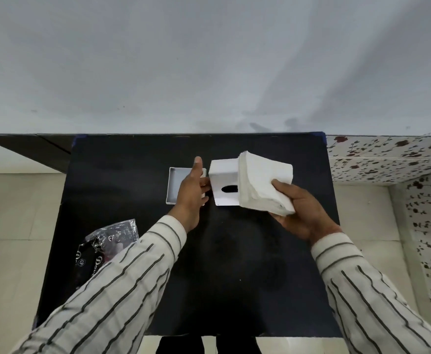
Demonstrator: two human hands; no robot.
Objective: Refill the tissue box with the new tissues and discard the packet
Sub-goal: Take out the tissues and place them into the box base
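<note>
A white tissue box shell [223,181] with an oval slot facing me lies on its side at the middle of the black table [235,264]. My left hand [191,190] touches its left side with fingers spread. Behind that hand lies the box's shallow white base tray [174,183], partly hidden. My right hand [300,209] grips a thick stack of white tissues [263,185], held just right of the box and overlapping its right end. The crumpled clear plastic packet [107,242] with dark print lies at the table's left edge, partly under my left sleeve.
A grey wall rises right behind the table's far edge. Pale floor tiles lie left and right of the table. A flower-patterned white surface [388,159] stands to the right. The table's near half is bare black surface.
</note>
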